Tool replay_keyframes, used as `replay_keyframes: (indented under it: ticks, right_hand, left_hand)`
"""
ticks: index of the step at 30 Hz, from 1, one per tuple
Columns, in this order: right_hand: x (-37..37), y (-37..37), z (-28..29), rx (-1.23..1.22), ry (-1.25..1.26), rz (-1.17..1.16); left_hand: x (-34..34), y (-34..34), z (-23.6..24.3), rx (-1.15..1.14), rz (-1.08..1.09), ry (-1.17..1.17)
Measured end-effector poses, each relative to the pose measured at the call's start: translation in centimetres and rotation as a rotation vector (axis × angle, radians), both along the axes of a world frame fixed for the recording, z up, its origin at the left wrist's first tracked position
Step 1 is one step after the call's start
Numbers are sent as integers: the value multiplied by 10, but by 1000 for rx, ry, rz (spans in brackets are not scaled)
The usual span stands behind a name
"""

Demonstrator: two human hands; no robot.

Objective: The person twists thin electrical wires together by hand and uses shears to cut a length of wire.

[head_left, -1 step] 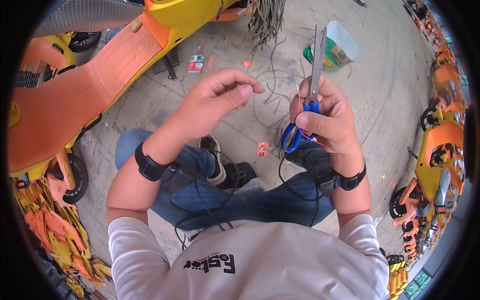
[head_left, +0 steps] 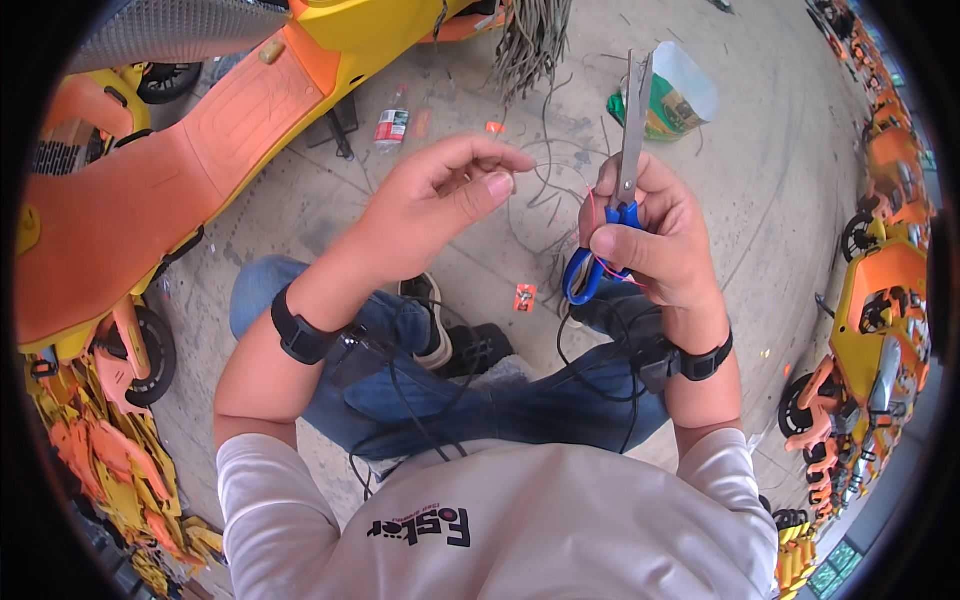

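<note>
My right hand (head_left: 665,225) is closed round blue-handled scissors (head_left: 628,165), their long blades pointing up and away from me. A thin red wire (head_left: 592,205) runs past the scissor handles between the fingers and thumb of that hand. To the left, my left hand (head_left: 450,195) is raised at about the same height. Its index finger stretches toward the wire's upper end and the thumb tip stands apart from it. Its remaining fingers curl behind and are partly hidden. Between the hands the wire's fine end is too faint to follow.
A yellow and orange scooter body (head_left: 240,130) stands at left. A bundle of grey cables (head_left: 530,40) hangs ahead. On the floor lie a cut plastic container (head_left: 685,90), a bottle (head_left: 391,128) and a small orange packet (head_left: 524,297). More scooters (head_left: 870,300) line the right.
My left index finger has straightened and shifted slightly right, away from the thumb. The red wire's upper end has dropped a little; the scissors stay in place.
</note>
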State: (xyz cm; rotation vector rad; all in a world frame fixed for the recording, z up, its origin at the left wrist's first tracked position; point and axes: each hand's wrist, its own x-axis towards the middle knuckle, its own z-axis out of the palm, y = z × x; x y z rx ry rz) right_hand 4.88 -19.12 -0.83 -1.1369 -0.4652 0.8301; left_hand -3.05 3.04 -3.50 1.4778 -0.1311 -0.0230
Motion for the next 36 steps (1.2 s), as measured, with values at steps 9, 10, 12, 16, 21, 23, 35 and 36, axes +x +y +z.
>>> replay_keyframes:
  ticks: [9, 10, 12, 16, 21, 23, 35, 36]
  right_hand:
    - [-7, 2, 5, -135, -219, -23]
    - [-6, 2, 5, -167, -259, -83]
    - [-5, 3, 6, -198, -347, -194]
    - [4, -1, 4, -308, -576, -463]
    - [31, -24, 8, -47, -566, -634]
    - [35, -21, 3, 53, -676, -625]
    - [-5, 10, -6, -274, -548, -329]
    - [-10, 16, -7, -339, -588, -368]
  left_hand:
    - [-11, -19, 29, 474, 175, -329]
    - [-11, -21, 29, 463, 210, -296]
    - [-13, -21, 34, 485, 186, -223]
    - [-13, -27, 27, 326, 187, 28]
    - [-1, -30, 18, 136, 273, 170]
    - [3, -29, 17, 90, 306, 193]
    - [8, -38, 10, -119, 285, 367]
    - [8, -38, 11, -141, 258, 393]
